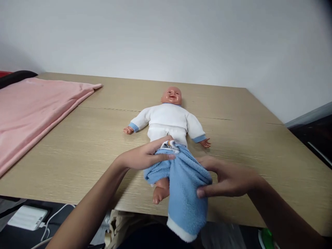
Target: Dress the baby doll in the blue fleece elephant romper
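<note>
A baby doll (pixel 169 119) in a white top lies on its back in the middle of a light wooden table (pixel 98 141), head toward the wall. Light blue fleece trousers (pixel 185 188) with a white cuff cover its legs and hang over the near table edge; one bare foot (pixel 158 197) sticks out. My left hand (pixel 144 155) grips the trousers' waistband at the doll's hips, fingers curled round the cloth. My right hand (pixel 225 178) pinches the blue fleece on the right side between thumb and fingers.
A pink blanket (pixel 31 110) lies spread over the table's far left corner. Below the near edge at left, a white box with a cable (pixel 27 217) sits on the floor. A white wall stands behind; dark furniture (pixel 311 135) is at right.
</note>
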Action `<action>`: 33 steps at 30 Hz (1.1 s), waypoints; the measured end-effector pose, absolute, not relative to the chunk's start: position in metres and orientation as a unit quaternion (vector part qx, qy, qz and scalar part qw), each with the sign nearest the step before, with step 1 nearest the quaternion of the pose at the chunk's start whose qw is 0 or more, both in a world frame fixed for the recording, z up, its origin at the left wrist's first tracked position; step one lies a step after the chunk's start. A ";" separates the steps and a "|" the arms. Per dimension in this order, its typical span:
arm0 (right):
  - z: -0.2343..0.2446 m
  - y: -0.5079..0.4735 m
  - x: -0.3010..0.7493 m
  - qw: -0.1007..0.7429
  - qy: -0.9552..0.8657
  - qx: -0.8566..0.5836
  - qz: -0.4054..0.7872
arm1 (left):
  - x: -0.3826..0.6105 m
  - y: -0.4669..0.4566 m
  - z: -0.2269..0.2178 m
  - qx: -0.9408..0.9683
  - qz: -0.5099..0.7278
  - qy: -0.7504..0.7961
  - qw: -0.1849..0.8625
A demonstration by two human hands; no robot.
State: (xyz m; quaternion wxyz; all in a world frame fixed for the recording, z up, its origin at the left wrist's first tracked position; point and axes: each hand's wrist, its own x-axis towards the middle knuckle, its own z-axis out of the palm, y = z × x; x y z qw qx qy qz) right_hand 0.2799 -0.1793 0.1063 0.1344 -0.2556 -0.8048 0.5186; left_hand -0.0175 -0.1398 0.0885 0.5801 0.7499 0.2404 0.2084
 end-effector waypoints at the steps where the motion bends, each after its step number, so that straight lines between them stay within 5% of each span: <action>1: 0.101 -0.180 0.280 0.157 -0.778 -0.262 0.549 | -0.016 -0.140 0.085 0.733 0.214 0.238 0.600; 6: 0.081 -0.185 0.268 0.255 -0.643 -0.398 0.603 | -0.014 -0.141 0.079 0.685 0.155 0.226 0.674; 10: 0.094 -0.188 0.263 0.196 -0.704 -0.367 0.576 | -0.018 -0.141 0.077 0.659 0.040 0.213 0.720; 14: 0.112 -0.193 0.264 0.110 -0.775 -0.267 0.562 | -0.018 -0.141 0.076 0.691 0.130 0.185 0.687; 27: 0.077 -0.219 0.254 0.279 -0.626 -0.394 0.612 | -0.015 -0.149 0.078 0.619 0.174 0.220 0.734; 33: 0.086 -0.242 0.238 0.347 -0.684 -0.550 0.332 | 0.000 -0.165 0.088 0.663 0.186 0.308 0.656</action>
